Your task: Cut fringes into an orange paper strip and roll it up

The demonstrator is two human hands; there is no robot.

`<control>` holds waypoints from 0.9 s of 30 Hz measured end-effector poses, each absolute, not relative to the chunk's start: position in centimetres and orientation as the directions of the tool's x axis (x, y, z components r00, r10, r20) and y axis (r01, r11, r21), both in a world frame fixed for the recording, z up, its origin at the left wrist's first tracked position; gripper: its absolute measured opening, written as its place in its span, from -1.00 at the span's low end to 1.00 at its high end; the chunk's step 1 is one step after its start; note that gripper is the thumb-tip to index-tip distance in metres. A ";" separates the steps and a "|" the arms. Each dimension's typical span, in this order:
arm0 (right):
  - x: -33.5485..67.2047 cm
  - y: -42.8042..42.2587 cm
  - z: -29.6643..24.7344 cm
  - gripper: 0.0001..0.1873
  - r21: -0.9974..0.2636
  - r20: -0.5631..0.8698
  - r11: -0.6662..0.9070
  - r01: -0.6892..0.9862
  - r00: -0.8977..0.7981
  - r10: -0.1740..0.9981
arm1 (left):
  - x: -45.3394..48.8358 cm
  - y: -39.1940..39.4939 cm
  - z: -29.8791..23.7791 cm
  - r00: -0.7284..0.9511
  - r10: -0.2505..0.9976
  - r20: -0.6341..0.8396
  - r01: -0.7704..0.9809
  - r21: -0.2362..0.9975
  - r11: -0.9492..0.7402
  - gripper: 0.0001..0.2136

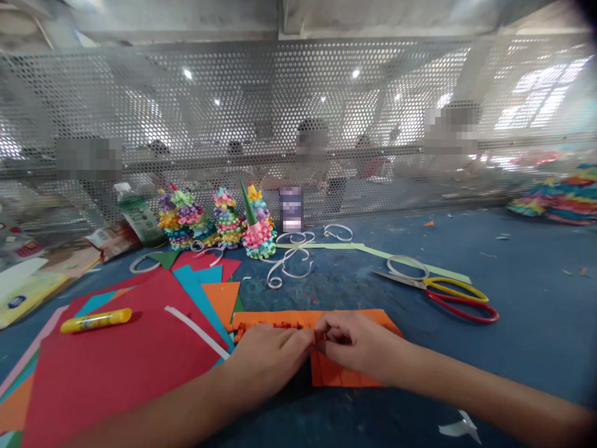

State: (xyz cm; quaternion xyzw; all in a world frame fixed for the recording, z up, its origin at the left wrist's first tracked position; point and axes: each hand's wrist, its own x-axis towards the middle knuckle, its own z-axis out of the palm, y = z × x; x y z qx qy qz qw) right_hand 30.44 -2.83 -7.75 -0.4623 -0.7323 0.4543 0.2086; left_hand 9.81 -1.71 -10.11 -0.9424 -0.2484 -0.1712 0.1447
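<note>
Both my hands rest on an orange paper strip (pixel 298 318) lying on the blue table near me. My left hand (pixel 270 358) is closed, its fingertips pinching the paper's cut, fringed edge. My right hand (pixel 359 348) is closed too, pinching the same edge right beside the left fingertips. The part of the sheet below my hands is partly hidden.
A stack of red, blue and orange paper sheets (pixel 140 348) lies at left with a yellow glue stick (pixel 96 320) on it. Scissors with red and yellow handles (pixel 448 295) lie at right. Small paper trees (pixel 219 224) and white paper curls (pixel 289 258) sit before a perforated metal screen (pixel 298 124).
</note>
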 end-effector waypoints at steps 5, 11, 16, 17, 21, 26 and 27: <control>30.7 -2.1 -8.1 -0.94 -0.909 -0.380 -0.192 0.370 -0.545 0.748 | 9.4 -2.1 -9.6 0.893 0.284 0.349 0.384 -0.265 -0.884 -0.79; 30.8 -3.0 -7.9 -0.87 -0.741 0.031 0.375 0.557 -0.530 0.848 | 9.8 -1.7 -10.6 0.815 0.336 0.472 0.477 -0.217 -0.851 -0.87; 30.7 -3.0 -7.9 -0.83 -0.715 0.015 0.399 0.574 -0.558 0.830 | 10.0 -1.6 -10.9 0.789 0.354 0.502 0.492 -0.173 -0.853 -0.86; 30.7 -2.9 -8.1 -0.82 -0.748 0.004 0.368 0.552 -0.552 0.834 | 9.9 -1.7 -10.8 0.788 0.355 0.503 0.492 -0.169 -0.854 -0.86; 30.5 -2.4 -9.1 -0.82 -0.893 -0.107 0.157 0.423 -0.537 0.837 | 9.8 -1.7 -10.8 0.826 0.329 0.458 0.461 -0.212 -0.861 -0.86; 30.6 -2.3 -9.2 -0.88 -0.909 -0.142 0.098 0.406 -0.523 0.840 | 9.9 -1.6 -10.5 0.832 0.307 0.462 0.435 -0.198 -0.878 -0.81; 30.6 -2.4 -9.0 -0.88 -0.902 -0.114 0.130 0.411 -0.519 0.847 | 10.0 -1.5 -10.4 0.819 0.323 0.474 0.444 -0.166 -0.880 -0.78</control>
